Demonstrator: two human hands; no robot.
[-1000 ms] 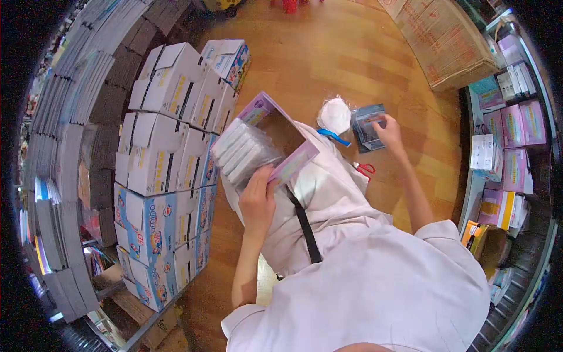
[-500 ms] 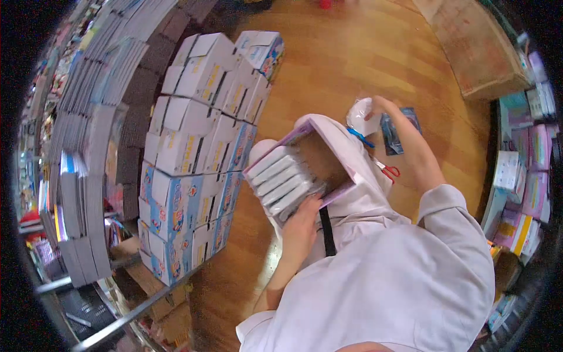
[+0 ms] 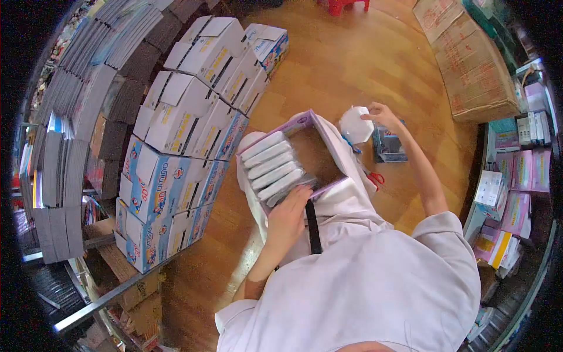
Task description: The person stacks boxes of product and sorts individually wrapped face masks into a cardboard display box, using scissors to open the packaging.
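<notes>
An open purple-edged box [image 3: 333, 189] rests tilted on my lap. Inside its left half stands a row of several white packs in clear plastic [image 3: 274, 159]; bare brown cardboard shows in the other half. My left hand [image 3: 287, 216] grips the box at its near side, fingers closed over the wall beside the last pack. Out to the right, my right hand [image 3: 380, 112] pinches the edge of a white hexagonal piece [image 3: 355, 125] near my knee. Something blue [image 3: 350, 144] shows just below that piece. Red-handled scissors [image 3: 376, 179] lie by my leg.
A dark blue flat package [image 3: 390, 144] lies on the wooden floor [image 3: 346, 64] under my right forearm. White and blue cartons [image 3: 176, 123] are stacked at left beside piles of books [image 3: 64, 146]. A brown carton [image 3: 478, 70], shelves of pink boxes [image 3: 522, 170] and a red stool [image 3: 343, 6] stand around.
My right hand has come slightly down and its fingers now pinch the white hexagonal piece, which has turned. My left hand stays at the box. The camera view has shifted a little.
</notes>
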